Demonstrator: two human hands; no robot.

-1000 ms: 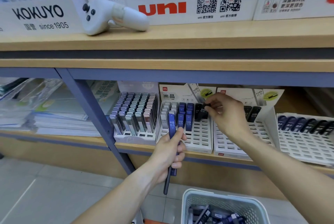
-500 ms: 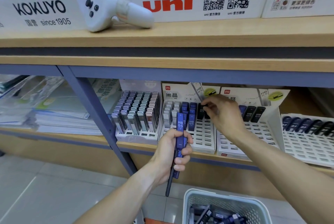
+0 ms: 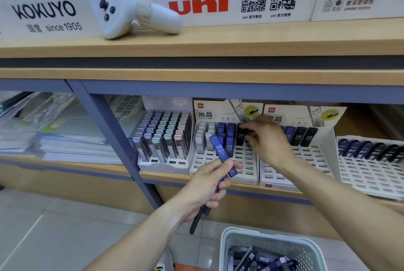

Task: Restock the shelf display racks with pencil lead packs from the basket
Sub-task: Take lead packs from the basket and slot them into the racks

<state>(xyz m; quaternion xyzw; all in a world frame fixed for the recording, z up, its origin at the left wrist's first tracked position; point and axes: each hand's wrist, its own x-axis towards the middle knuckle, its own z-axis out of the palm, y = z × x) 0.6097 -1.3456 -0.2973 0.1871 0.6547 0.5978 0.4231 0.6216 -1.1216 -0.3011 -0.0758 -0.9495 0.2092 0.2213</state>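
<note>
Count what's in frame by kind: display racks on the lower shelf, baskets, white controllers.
display racks: 4
basket: 1
white controller: 1
Total: 6

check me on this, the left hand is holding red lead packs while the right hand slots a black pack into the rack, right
Not quite: the lead packs gripped by the left hand are blue, not red, as the head view shows. The right hand is indeed at a black pack in the rack.
</note>
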